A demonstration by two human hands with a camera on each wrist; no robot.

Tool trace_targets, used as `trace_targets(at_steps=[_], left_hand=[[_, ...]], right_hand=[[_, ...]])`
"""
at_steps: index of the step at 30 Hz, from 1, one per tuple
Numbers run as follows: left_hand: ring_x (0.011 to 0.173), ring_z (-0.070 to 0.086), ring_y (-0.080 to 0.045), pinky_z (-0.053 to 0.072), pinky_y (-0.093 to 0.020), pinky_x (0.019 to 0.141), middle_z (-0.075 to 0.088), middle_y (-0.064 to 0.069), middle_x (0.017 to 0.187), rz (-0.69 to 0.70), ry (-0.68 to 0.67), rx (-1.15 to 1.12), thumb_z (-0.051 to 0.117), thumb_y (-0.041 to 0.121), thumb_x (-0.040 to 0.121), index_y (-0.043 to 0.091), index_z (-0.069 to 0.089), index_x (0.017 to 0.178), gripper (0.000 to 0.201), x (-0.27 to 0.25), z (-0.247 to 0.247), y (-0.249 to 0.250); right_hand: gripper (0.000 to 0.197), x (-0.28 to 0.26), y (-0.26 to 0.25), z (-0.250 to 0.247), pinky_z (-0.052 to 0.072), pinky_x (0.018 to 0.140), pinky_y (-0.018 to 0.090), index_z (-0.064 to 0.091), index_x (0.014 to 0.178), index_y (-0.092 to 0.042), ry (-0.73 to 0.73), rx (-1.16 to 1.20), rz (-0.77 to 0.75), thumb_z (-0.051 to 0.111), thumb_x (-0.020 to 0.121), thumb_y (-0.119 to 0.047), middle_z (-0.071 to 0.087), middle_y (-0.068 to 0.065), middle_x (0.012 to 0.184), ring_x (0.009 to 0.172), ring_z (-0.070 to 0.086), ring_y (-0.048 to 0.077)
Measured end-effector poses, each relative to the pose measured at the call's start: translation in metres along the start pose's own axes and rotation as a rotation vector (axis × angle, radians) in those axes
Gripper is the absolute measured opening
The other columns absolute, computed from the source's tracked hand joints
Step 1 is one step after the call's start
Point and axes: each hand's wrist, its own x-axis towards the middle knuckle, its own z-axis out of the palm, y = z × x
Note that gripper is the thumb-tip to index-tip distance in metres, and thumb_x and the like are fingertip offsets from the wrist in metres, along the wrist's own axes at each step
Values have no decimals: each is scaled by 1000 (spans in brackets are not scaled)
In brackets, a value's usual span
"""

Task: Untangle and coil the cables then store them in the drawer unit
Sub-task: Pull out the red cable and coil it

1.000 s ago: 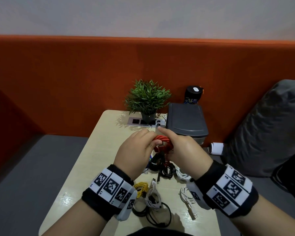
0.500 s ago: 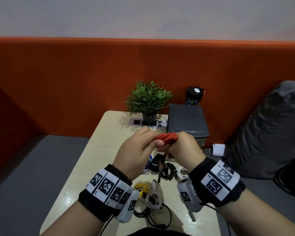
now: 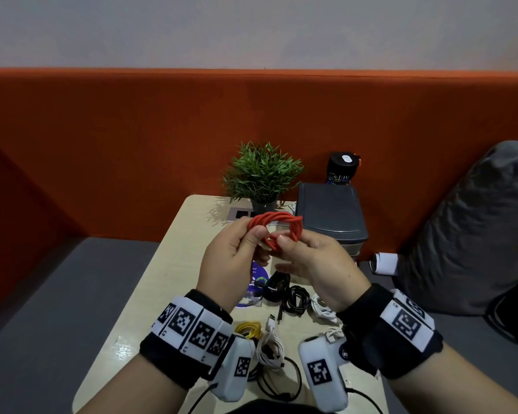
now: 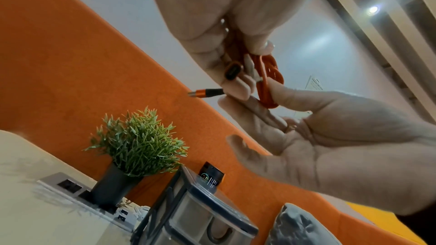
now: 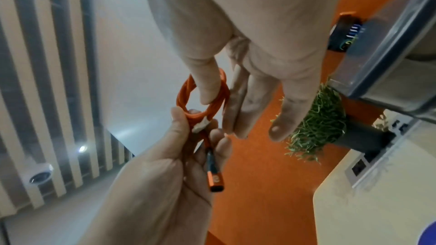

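The drawer unit (image 3: pixel 331 218) stands at the far right corner of the bench (image 3: pixel 174 243), a dark grey box with a smooth flat lid and see-through plastic drawer fronts. Through the clear front in the left wrist view a dark curved cord shows inside a drawer; what else it holds cannot be told.

The orange cable (image 3: pixel 277 225) is held up in the air above the middle of the bench, in front of the drawer unit, wound into a small round coil of several twisted strands with a woven, matte look. A white tie sits on the coil near the fingers, and two plugs hang out from it, each with a black sleeve and a shiny orange metal tip.

The left hand (image 3: pixel 232 258) pinches the coil between thumb and curled fingers, with one plug end lying along its fingers. The right hand (image 3: pixel 314 258) pinches the other side of the coil between thumb and forefinger, its remaining fingers stretched out and loose.

On the bench below the hands lie more cords: a black coil (image 3: pixel 295 300), a loose white cable (image 3: pixel 269 348), a yellow cable (image 3: pixel 248 328) and a thin black loop near the front edge. The bench top is pale, smooth and wood-toned, with rounded corners. A small green plant (image 3: pixel 262 171) in a dark pot stands beside the drawer unit, next to a flat silver socket panel (image 3: pixel 240 213). Behind runs an orange fabric wall.
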Motion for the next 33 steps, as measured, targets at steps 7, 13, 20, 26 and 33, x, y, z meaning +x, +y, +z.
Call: trace_targets(at_steps=[7,13,20,26,33], left_hand=[[63,61,-19,52,-35,54,63,-5,73,-34,46,98,43,32,97,24,64,95,23,2,0,1],[53,54,-16,40,-20,44,59,-6,65,-113,25,46,42,28,98,22,64,92,23,4,-4,6],[43,47,-16,41,-26,46,54,-9,55,-246,-2,-1,43,23,99,14,65,84,28,7,2,8],[47,46,-12,41,-33,56,50,7,45,-222,-49,154,44,25,98,13,67,86,29,1,5,7],[58,47,-14,36,-24,55,52,0,59,-132,-39,319,43,27,98,9,64,81,32,2,8,10]], right_hand=[[20,0,-1,2,49,86,41,68,102,-14,-52,209,66,62,84,-19,73,4,96,93,68,14],[26,2,-7,0,47,85,41,67,102,-13,-123,203,63,65,79,-24,68,2,95,92,62,13],[10,1,-7,-1,42,89,47,58,59,-18,-234,223,1,59,65,-10,59,2,75,80,57,19],[5,3,-2,-5,28,107,62,59,55,-18,-253,160,-18,63,52,-19,49,20,101,100,47,31],[45,4,-1,-7,54,80,31,54,84,14,-161,192,34,70,79,-28,61,17,107,96,61,22]])
